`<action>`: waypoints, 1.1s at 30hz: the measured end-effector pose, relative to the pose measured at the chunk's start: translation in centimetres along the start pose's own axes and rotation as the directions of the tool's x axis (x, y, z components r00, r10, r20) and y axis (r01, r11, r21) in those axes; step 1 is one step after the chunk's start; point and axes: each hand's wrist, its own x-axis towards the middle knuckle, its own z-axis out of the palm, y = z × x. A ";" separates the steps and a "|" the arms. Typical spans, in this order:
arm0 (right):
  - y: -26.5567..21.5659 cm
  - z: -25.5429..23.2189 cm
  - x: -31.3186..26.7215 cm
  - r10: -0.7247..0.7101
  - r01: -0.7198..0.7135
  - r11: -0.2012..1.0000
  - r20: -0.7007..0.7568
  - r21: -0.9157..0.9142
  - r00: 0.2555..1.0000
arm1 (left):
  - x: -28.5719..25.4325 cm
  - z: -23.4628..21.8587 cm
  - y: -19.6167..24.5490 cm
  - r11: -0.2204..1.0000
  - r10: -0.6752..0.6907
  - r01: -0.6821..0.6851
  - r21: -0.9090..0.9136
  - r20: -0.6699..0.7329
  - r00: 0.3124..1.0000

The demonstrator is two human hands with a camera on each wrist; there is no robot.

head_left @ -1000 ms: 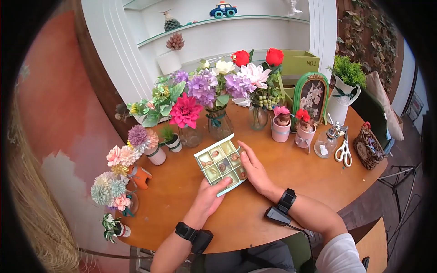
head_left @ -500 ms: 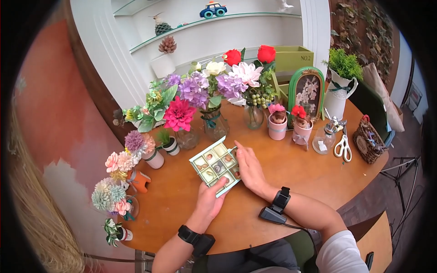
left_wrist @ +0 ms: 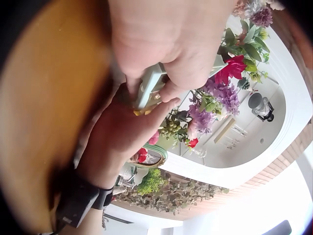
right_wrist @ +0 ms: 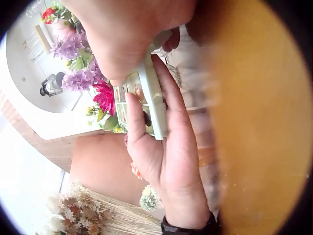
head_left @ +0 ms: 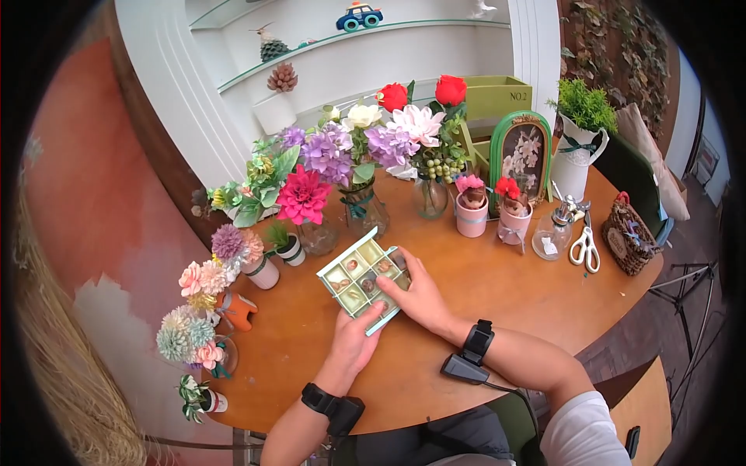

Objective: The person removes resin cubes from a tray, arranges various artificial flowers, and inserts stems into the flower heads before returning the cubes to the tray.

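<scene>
A pale green box (head_left: 349, 250) divided into small square compartments is held tilted above the table, with small shell-like pieces (head_left: 353, 265) in several of them. My left hand (head_left: 355, 342) grips its near side, thumb over the top and fingers underneath, as the right wrist view shows of the box edge (right_wrist: 157, 108). At the right side my right hand (head_left: 423, 299) holds the box too, its thumb laid over the compartments and its other fingers along the edge. In the left wrist view the right hand (left_wrist: 122, 132) faces me across the box; part of the contents is hidden by the thumbs.
Vases of artificial flowers (head_left: 326, 151) stand along the back of the wooden table (head_left: 497, 303), with small flower pots (head_left: 263, 272) at left. Two pink pots (head_left: 471, 217), a green frame (head_left: 497, 159), a glass bottle (head_left: 549, 241), scissors (head_left: 584, 248) and a wicker basket (head_left: 628, 237) stand or lie at right.
My right thumb has moved from the box's right edge to over its compartments. The left hand keeps its hold. The head view has shifted slightly.
</scene>
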 end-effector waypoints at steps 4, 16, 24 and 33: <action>-0.4 -1.2 0.8 0.088 -0.138 0.843 0.121 0.520 0.989 | 0.6 -1.6 0.6 0.999 0.007 -0.006 -0.043 0.006 1.000; 0.9 -3.2 2.0 0.318 -0.347 0.772 0.149 0.533 0.936 | 1.0 -1.9 1.1 0.993 0.040 -0.033 0.117 -0.063 0.997; 2.0 -3.8 1.2 -0.169 0.208 0.929 0.149 -0.307 0.974 | 1.7 -3.7 3.7 0.980 0.179 -0.153 0.128 -0.226 0.957; 1.0 -3.4 0.5 -0.134 0.256 0.865 0.293 -0.431 0.947 | 1.7 -3.8 3.8 0.987 0.160 -0.149 0.066 -0.225 0.961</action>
